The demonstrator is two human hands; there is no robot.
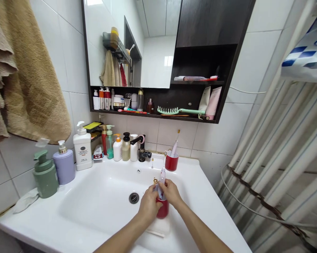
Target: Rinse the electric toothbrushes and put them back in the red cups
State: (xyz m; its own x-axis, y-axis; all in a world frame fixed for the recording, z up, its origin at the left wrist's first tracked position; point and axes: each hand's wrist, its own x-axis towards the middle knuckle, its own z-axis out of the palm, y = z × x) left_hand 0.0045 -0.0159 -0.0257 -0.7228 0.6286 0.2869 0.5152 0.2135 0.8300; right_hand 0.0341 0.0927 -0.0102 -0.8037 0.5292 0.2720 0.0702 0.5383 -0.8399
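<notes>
My left hand (148, 205) is curled round the near-left side of a small red plastic cup (163, 212). I read the right hand (171, 192) as pinching the pale pink-and-white electric toothbrush (162, 176) that stands in it. Both hands touch the cup, held over the white ceramic basin (100, 200), just right of the drain (133, 198). The toothbrush's long axis runs near upright, head up, tipped slightly away from me. A second red cup (171, 163) sits behind on the worktop (200, 186).
</notes>
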